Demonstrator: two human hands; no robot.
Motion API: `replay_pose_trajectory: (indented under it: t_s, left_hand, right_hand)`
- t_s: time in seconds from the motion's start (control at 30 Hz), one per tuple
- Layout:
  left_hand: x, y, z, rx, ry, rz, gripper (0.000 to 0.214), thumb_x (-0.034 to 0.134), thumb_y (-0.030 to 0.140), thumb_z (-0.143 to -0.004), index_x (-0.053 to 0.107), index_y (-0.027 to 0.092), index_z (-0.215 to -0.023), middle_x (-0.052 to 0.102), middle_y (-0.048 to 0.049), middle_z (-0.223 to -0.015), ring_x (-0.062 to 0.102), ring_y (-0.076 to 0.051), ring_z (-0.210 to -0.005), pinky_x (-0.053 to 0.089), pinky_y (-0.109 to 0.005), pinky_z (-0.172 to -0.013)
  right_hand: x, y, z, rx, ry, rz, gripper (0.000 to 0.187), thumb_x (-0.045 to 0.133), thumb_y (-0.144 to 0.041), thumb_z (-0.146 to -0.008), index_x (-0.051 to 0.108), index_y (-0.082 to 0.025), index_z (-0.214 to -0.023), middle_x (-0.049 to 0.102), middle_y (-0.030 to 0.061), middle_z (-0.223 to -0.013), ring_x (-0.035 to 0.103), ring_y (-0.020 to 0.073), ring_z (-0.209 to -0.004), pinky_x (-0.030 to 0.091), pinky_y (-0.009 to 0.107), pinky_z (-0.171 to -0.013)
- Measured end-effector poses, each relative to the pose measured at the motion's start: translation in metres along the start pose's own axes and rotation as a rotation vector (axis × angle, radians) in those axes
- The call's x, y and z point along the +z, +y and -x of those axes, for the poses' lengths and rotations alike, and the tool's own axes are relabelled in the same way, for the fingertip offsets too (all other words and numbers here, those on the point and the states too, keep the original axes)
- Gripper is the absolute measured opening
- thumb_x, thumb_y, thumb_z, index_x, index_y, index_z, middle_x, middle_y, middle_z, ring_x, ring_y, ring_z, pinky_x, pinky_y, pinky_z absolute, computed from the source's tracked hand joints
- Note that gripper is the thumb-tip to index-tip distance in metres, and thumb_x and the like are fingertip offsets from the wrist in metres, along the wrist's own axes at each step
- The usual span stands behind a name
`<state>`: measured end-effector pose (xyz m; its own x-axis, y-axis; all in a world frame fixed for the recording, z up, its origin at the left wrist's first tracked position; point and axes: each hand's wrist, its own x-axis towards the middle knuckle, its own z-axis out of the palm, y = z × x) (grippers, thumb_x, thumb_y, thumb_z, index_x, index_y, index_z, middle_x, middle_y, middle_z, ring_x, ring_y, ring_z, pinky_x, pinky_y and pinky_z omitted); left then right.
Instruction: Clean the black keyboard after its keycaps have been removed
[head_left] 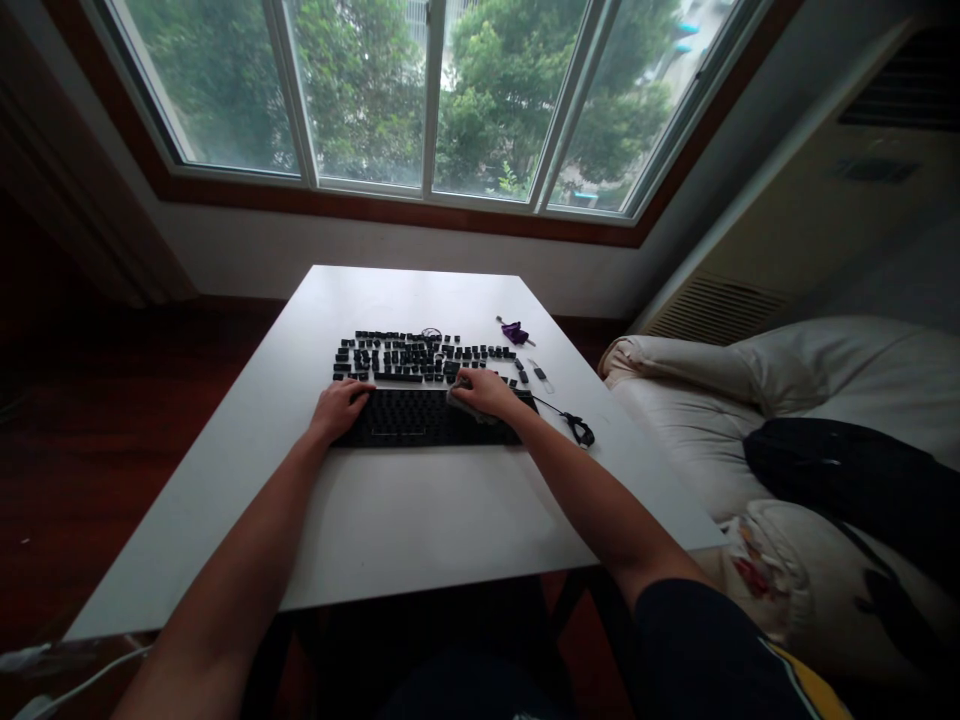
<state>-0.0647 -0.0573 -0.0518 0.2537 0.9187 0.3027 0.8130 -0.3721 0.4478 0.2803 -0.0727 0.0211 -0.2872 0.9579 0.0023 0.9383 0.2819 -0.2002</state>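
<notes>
A black keyboard [409,415] with its keycaps off lies flat on the white table. My left hand [341,408] grips its left end, thumb and fingers closed about the upper left corner. On the right half of the keyboard, my right hand [484,390] is closed on a greyish cloth [463,408] that touches the key area. The hand covers part of the cloth and the keys beneath. Loose black keycaps [405,355] are spread in rough rows just beyond the keyboard.
A bundled black cable [577,430] lies right of the keyboard. Farther back are a purple item [514,333] and a small tool [540,375] that looks like a keycap puller. A cream sofa [675,400] with a dark bag [840,470] stands right of the white table [420,520].
</notes>
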Motion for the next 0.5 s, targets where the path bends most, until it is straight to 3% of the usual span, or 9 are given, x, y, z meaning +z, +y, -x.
replay_pose_trajectory:
  t_s: [0.1,0.27,0.5]
  left_hand:
    - [0.0,-0.001,0.0,0.011,-0.005,0.012,0.034,0.05,0.035,-0.095,0.073,0.029,-0.119,0.069,-0.0051,-0.119,0.059,-0.025,-0.111,0.046,-0.04,-0.102]
    - [0.0,0.0,0.0,0.022,0.003,0.017,0.033,0.051,0.034,-0.095,0.073,0.029,-0.119,0.069,-0.0058,-0.116,0.059,-0.026,-0.111,0.047,-0.041,-0.101]
    - [0.001,-0.001,0.002,0.023,0.0,0.027,0.033,0.05,0.034,-0.096,0.072,0.028,-0.12,0.068,-0.006,-0.118,0.059,-0.026,-0.113,0.047,-0.041,-0.101]
  right_hand:
    - [0.005,-0.012,-0.008,-0.038,-0.041,0.007,0.026,0.059,-0.041,-0.093,0.067,-0.025,-0.113,0.075,0.0044,-0.106,0.067,0.0216,-0.097,0.043,0.025,-0.074]
    - [-0.004,-0.004,-0.013,-0.004,-0.164,0.114,0.023,0.063,-0.035,-0.089,0.07,-0.024,-0.107,0.074,0.0069,-0.113,0.067,0.0234,-0.098,0.043,0.025,-0.07]
    - [0.002,-0.037,-0.018,-0.092,-0.117,0.114,0.025,0.059,-0.036,-0.09,0.07,-0.025,-0.11,0.074,0.0073,-0.109,0.068,0.0247,-0.098,0.044,0.027,-0.072]
